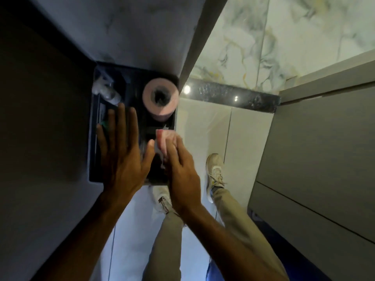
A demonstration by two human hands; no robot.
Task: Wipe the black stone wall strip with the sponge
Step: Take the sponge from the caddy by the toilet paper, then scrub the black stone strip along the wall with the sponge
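A black stone strip point(239, 97) runs along the foot of the marble wall, speckled and glossy, well ahead of both hands. My right hand point(180, 171) holds a pale pink sponge point(164, 139) in its fingers over the right edge of a dark tray point(93, 151). My left hand point(121, 157) hovers flat over the tray, fingers spread, holding nothing.
The tray sits on a ledge and carries a pink paper roll point(160, 98) and a clear plastic bottle point(107, 90) lying down. A grey cabinet point(316, 155) stands on the right. Below are a white tiled floor point(205, 126), my legs and white shoes point(215, 171).
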